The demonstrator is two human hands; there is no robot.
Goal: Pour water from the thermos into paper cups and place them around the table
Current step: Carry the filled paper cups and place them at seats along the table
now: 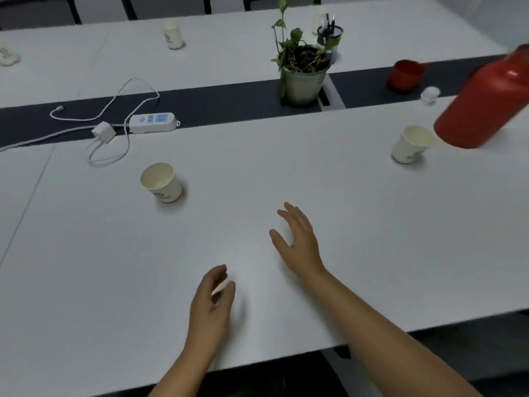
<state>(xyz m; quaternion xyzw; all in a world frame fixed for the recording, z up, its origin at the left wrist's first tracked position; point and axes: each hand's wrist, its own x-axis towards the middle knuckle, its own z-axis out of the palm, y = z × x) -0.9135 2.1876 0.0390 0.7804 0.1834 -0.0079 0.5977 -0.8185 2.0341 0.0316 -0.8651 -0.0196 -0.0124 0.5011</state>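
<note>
The red thermos (483,104) stands at the right edge of the view on the white table (257,173), its base just behind a paper cup (410,144). Another paper cup (161,181) stands left of centre. Two more cups (172,35) (6,54) sit on the far side of the table, and a third (319,20) shows behind the plant. The thermos's red lid cup (405,74) and white stopper (430,94) lie on the dark centre strip. My left hand (211,308) and my right hand (297,239) hover over the near table, fingers apart, holding nothing.
A potted plant (303,81) stands mid-table on the dark strip beside a cable slot. A white power strip (153,121) with adapter and looped cords lies to the left. A black pen holder (329,34) is behind the plant. The table's near edge runs below my forearms.
</note>
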